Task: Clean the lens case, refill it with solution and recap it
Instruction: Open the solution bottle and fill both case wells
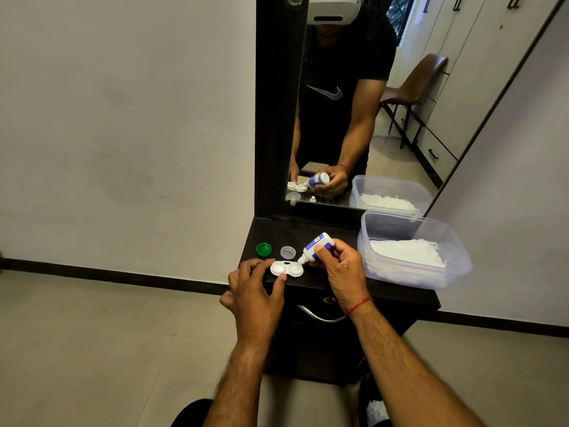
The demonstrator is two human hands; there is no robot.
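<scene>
Left hand (255,291) pinches lens case (286,269) between thumb and fingers, at front edge of dark cabinet top (308,231). Case is white, twin wells, both uncapped. Right hand (341,269) grips solution bottle (318,245), tilted, nozzle down at the adjacent well. Behind the case: green cap (264,249), clear cap (288,252), lying apart.

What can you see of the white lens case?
The lens case is white plastic: two round, uncapped wells joined by a short bridge. It lies flat near the front edge of the dark cabinet top. The left hand pinches its left well; the nozzle of the bottle, held by the right hand, points into its right well.
</scene>
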